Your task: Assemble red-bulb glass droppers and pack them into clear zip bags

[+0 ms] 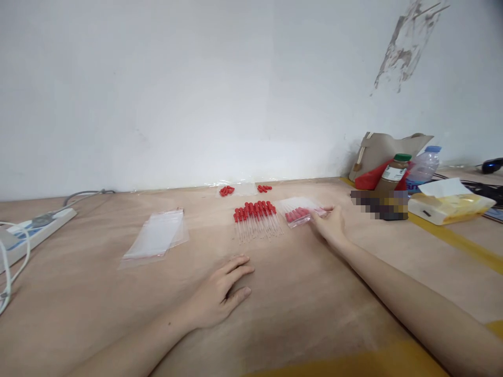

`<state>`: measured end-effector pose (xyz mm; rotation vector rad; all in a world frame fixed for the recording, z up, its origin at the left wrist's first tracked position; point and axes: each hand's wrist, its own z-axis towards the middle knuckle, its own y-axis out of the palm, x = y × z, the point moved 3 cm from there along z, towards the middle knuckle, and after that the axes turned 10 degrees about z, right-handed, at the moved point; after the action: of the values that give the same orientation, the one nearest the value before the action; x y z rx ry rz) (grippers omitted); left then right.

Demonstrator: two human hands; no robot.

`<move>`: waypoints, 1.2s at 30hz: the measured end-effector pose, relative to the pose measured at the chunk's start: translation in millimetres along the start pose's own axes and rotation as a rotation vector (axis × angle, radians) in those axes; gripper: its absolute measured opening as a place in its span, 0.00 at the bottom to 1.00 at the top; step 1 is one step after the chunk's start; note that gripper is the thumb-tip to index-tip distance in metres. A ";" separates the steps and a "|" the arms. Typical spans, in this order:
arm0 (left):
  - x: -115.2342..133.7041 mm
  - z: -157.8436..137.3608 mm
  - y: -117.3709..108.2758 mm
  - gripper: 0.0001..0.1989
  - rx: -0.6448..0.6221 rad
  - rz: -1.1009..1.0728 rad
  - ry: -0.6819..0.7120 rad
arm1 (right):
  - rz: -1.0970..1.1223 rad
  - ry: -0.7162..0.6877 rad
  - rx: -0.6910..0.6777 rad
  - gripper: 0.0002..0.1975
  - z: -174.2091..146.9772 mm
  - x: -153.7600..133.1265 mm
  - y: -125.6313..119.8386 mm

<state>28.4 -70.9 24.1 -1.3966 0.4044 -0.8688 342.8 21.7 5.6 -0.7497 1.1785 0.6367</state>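
My left hand (220, 293) rests on the tabletop, holding nothing, its fingers apart. At the right, my right hand (330, 225) pinches the near corner of a clear zip bag (301, 219) with several red-bulbed droppers inside; the bag lies on the table. Just left of that bag, a row of loose droppers (255, 217) lies with red bulbs toward the wall and clear glass tubes toward me. A stack of flat clear zip bags (157, 235) sits further left. Behind the row are two small groups of red rubber bulbs, a left group (227, 191) and a right group (264, 188).
At the left edge stands a white power strip (55, 233) with cables. On the right are a beige bag (377, 152), a brown bottle with a green cap (393, 173), a clear plastic bottle (426, 167) and a yellow tissue pack (451, 204). A wall (176, 104) closes the back.
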 end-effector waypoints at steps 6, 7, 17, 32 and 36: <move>-11.2 4.1 -10.5 0.16 0.131 0.059 -0.065 | -0.276 -0.383 -0.300 0.06 -14.2 -35.1 33.4; -20.3 5.4 -16.2 0.15 0.193 0.113 -0.105 | -0.301 -0.378 -0.374 0.05 -16.0 -39.0 44.2; -160.3 -29.8 -61.7 0.28 0.129 0.574 -0.951 | -0.480 -0.128 -0.436 0.09 2.8 -41.3 103.9; -156.8 -29.8 -65.5 0.21 0.016 0.687 -0.883 | -0.288 -0.115 -0.483 0.09 3.4 -57.9 69.0; -95.7 -15.2 -76.6 0.20 0.045 0.705 -0.827 | 0.155 -0.145 -0.532 0.11 -22.4 -53.0 40.8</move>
<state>-65.8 -7.0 72.0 -1.3088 0.1974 0.2865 284.3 25.7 44.7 -1.0416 0.9444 1.1403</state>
